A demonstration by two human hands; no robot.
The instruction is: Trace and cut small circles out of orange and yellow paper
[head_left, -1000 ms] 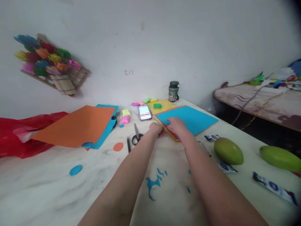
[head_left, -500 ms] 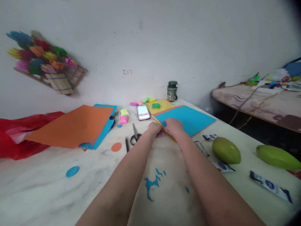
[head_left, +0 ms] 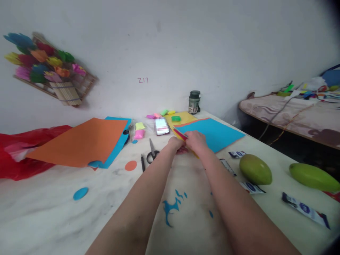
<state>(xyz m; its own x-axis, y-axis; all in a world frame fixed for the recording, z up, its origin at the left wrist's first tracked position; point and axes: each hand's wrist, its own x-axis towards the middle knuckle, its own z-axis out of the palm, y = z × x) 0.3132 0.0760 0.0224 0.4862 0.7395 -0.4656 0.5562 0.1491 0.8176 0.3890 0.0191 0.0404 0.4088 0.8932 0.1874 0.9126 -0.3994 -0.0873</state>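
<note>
My left hand (head_left: 177,143) and my right hand (head_left: 196,141) are close together over the far middle of the table. Between them are coloured paper sheets (head_left: 181,134), seen nearly edge-on, with red, white and yellow showing. The fingers of both hands are closed on the paper, though my own hands partly hide the grip. Just beyond my right hand lies a large blue sheet (head_left: 223,134) over an orange one. To the left of my left hand are black-handled scissors (head_left: 152,155) and a black pen (head_left: 143,163).
A phone (head_left: 161,126) and a yellow sheet (head_left: 186,117) lie toward the wall. Orange card (head_left: 85,141) rests at left near an orange disc (head_left: 131,165) and a blue disc (head_left: 80,193). Blue scraps (head_left: 170,209) lie between my forearms. Two green mangoes (head_left: 255,169) sit right, among wrappers (head_left: 305,209).
The coloured sheets between my hands have parted a little, so red and white now show beside the yellow. My hands stay almost in the same place.
</note>
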